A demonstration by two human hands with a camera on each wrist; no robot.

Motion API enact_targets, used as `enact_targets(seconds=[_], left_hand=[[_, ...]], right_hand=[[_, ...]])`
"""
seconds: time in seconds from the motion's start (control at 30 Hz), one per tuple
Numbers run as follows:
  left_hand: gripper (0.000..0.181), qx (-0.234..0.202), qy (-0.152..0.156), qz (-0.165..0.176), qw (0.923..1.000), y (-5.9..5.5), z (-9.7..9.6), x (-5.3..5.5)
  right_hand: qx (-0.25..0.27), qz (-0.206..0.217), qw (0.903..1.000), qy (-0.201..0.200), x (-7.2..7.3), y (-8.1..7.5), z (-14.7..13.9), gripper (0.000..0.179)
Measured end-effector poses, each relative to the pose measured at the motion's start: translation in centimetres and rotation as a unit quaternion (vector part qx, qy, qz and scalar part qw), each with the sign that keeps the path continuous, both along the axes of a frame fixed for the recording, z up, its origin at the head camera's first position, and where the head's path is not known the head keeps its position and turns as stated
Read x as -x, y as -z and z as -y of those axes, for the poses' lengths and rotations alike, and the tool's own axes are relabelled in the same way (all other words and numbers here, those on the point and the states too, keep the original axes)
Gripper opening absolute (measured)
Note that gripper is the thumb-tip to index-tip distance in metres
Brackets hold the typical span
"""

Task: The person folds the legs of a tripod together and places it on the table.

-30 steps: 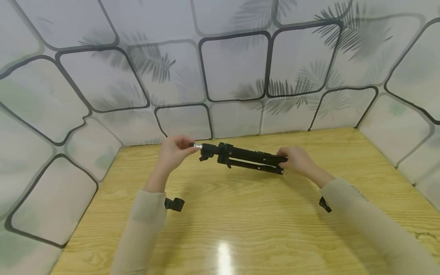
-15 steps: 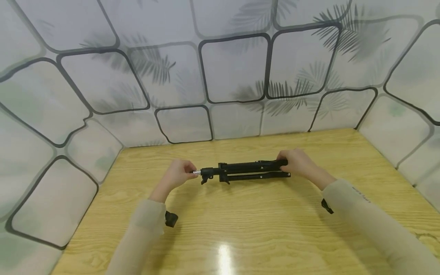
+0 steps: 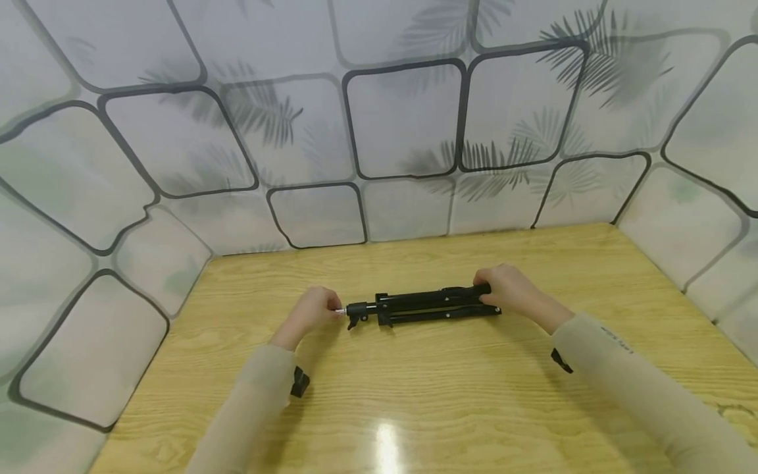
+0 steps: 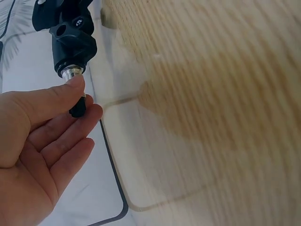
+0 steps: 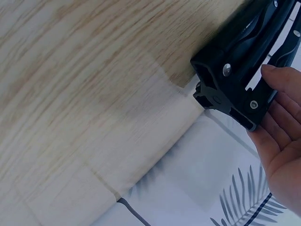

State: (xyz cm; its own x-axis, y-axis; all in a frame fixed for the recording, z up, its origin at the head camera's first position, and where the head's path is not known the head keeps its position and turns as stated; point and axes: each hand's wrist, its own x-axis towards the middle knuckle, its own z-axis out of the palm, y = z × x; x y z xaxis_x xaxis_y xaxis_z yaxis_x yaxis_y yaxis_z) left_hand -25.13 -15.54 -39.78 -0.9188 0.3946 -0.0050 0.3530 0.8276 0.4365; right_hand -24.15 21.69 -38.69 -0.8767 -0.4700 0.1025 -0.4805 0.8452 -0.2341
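A black folded tripod (image 3: 420, 303) lies sideways across the middle of the table, its legs together toward the right. At its left end, my left hand (image 3: 312, 309) pinches the silver, black-tipped post; in the left wrist view the thumb and fingers of that left hand (image 4: 51, 127) hold the post (image 4: 73, 72) just below the black collar. My right hand (image 3: 510, 289) grips the leg ends at the other side. In the right wrist view, the right hand's thumb (image 5: 282, 77) lies on one leg and its fingers curl beneath the tripod legs (image 5: 235, 70).
The wooden table (image 3: 438, 401) spreads in front and to both sides. A patterned wall covering (image 3: 408, 118) with dark outlines and leaf prints stands behind it and at its sides. Small black devices (image 3: 300, 382) are strapped at both wrists.
Both hands have brought the tripod down and nearer to me, the left end dropping most. It was tilted with its left end raised and is now nearly level at the table.
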Motion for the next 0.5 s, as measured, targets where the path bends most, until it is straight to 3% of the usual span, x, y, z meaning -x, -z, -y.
enact_targets(seconds=[0.3,0.5], left_hand=[[0.006,0.028,-0.029,0.02,0.999,-0.13,-0.23,0.13],[0.029,0.009,-0.044,0.004,0.999,-0.74,-0.82,-0.5]], right_hand=[[0.001,0.021,0.9997,-0.011,0.12,-0.23,0.24,0.026],[0.0,0.005,0.9999,-0.012,-0.16,-0.6,0.67,0.031]])
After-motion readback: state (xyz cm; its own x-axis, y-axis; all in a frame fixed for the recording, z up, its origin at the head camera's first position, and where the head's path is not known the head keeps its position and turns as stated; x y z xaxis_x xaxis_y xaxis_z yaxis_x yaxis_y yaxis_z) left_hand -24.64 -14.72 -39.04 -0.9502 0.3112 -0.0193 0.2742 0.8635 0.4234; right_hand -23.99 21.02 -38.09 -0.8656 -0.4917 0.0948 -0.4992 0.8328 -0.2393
